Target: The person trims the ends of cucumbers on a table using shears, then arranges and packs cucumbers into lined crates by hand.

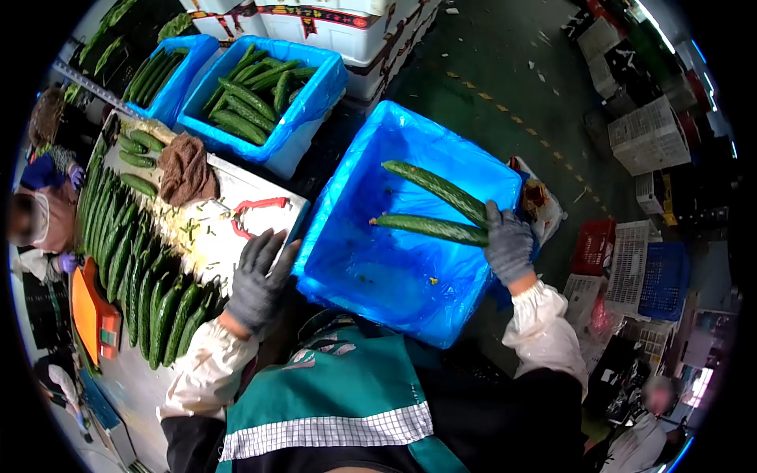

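My right hand (509, 243), in a grey glove, is closed around the near ends of two long cucumbers (435, 229). They point left, spread slightly apart, over a box lined with blue plastic (371, 296). Inside the lining only small scraps and wet spots show beneath them. My left hand (260, 277), also gloved in grey, is held with fingers spread and nothing in it, by the table edge. Beside it on the white board (252, 183) lies a red-handled tool (260, 206) among cucumber trimmings. A long row of cucumbers (154, 292) lies to its left.
Two blue-lined boxes of cucumbers (248, 94) stand at the back left. A brown cloth (188, 169) and short cucumbers (138, 159) lie on the table, with an orange scale (93, 311) beyond. Another person (47, 213) works at far left. Crates (631, 268) line the right side.
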{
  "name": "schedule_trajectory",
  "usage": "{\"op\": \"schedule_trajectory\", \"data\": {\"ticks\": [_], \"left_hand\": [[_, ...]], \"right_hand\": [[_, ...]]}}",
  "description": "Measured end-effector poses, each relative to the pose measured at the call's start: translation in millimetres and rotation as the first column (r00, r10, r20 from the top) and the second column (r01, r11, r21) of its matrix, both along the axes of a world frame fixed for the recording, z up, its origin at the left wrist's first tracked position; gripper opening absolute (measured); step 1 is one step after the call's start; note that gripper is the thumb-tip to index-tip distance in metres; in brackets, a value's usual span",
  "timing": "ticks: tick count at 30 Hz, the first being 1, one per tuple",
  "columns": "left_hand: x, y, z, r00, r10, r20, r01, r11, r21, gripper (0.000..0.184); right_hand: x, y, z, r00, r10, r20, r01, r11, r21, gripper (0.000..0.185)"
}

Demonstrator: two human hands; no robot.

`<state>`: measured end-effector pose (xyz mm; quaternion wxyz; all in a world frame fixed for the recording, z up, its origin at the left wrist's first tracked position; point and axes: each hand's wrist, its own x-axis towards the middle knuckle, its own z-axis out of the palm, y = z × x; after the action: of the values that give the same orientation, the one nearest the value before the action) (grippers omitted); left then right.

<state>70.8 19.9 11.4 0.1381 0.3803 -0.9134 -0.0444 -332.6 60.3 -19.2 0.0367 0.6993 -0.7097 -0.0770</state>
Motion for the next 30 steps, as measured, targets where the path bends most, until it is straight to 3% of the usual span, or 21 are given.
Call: {"op": "schedule_trajectory", "data": {"ticks": [2, 7, 9, 10, 11, 12, 14, 16, 18, 20, 21, 22, 24, 25, 26, 28, 30], "left_hand": [[-32.1, -13.3, -6.4, 0.995, -0.051, -0.083, 0.048, 0.998, -0.038, 0.062], [-114.8, -30.6, -9.2, 0.994, -0.106, 0.007, 0.106, 0.984, -0.143, 0.062], [-133.7, -32.7, -18.5, 0.948, -0.305, 0.087, 0.315, 0.936, -0.156, 0.059], [-134.4, -34.2, -21.4, 0.95, -0.303, 0.079, 0.312, 0.937, -0.16, 0.059], [-135.0, -35.4, -23.9, 0.929, -0.354, 0.109, 0.365, 0.926, -0.095, 0.057], [-136.1, -36.8, -27.7, 0.902, -0.409, 0.136, 0.417, 0.909, -0.028, 0.056], [-133.8, -45.1, -46.7, 0.921, -0.373, 0.115, 0.383, 0.92, -0.079, 0.053], [-122.7, -56.2, -59.2, 0.956, -0.251, 0.152, 0.232, 0.964, 0.132, 0.043], [-110.0, -66.0, -61.5, 0.955, -0.096, 0.282, 0.034, 0.976, 0.215, 0.025], [-95.9, -74.9, -66.9, 0.921, -0.08, 0.381, -0.029, 0.962, 0.271, 0.016], [-89.7, -74.0, -64.4, 0.971, -0.017, 0.238, -0.053, 0.957, 0.287, 0.023], [-86.5, -71.8, -62.1, 0.971, -0.018, 0.237, -0.053, 0.956, 0.289, 0.023], [-80.1, -66.3, -53.9, 0.996, 0.06, 0.061, -0.068, 0.987, 0.147, 0.025], [-77.4, -65.0, -53.2, 0.995, 0.092, 0.049, -0.097, 0.987, 0.127, 0.034], [-75.7, -62.4, -50.1, 0.995, 0.088, 0.05, -0.094, 0.987, 0.132, 0.034], [-70.6, -53.5, -40.5, 0.978, 0.079, -0.191, -0.065, 0.995, 0.076, 0.038], [-64.6, -44.6, -35.4, 0.967, 0.041, -0.253, -0.001, 0.987, 0.159, 0.041]], "right_hand": [[-3.2, 16.5, 11.2, 0.998, 0.065, -0.026, -0.066, 0.997, -0.044, 0.064], [21.0, 34.0, 47.6, 0.981, 0.192, -0.019, -0.193, 0.974, -0.115, 0.058], [29.4, 39.7, 55.8, 0.972, 0.234, -0.012, -0.234, 0.963, -0.134, 0.059], [30.9, 44.0, 58.7, 0.963, 0.271, 0.001, -0.268, 0.951, -0.155, 0.061], [30.1, 51.0, 57.9, 0.982, 0.187, 0.03, -0.187, 0.982, -0.006, 0.074], [30.5, 56.6, 60.2, 0.983, 0.184, 0.023, -0.184, 0.983, -0.004, 0.074], [31.7, 66.8, 65.1, 0.989, 0.141, 0.052, -0.142, 0.99, 0.025, 0.073], [31.2, 75.8, 67.2, 0.99, 0.139, 0.034, -0.139, 0.99, 0.011, 0.073], [27.7, 82.9, 64.8, 0.985, 0.169, -0.029, -0.17, 0.984, -0.043, 0.074], [23.8, 88.3, 63.1, 0.978, 0.203, -0.041, -0.206, 0.975, -0.085, 0.075], [21.9, 89.6, 62.2, 0.97, 0.239, -0.053, -0.244, 0.961, -0.129, 0.075], [20.0, 90.4, 60.8, 0.97, 0.238, -0.053, -0.243, 0.962, -0.127, 0.075], [17.7, 92.3, 58.7, 0.958, 0.271, -0.092, -0.285, 0.931, -0.226, 0.076], [18.7, 92.4, 59.6, 0.959, 0.268, -0.091, -0.282, 0.934, -0.221, 0.076], [20.7, 91.3, 61.2, 0.97, 0.235, -0.055, -0.241, 0.943, -0.229, 0.075], [24.4, 89.6, 63.6, 0.98, 0.198, -0.019, -0.197, 0.953, -0.231, 0.075], [27.9, 88.6, 64.2, 0.993, 0.097, 0.065, -0.083, 0.979, -0.186, 0.073]]}}
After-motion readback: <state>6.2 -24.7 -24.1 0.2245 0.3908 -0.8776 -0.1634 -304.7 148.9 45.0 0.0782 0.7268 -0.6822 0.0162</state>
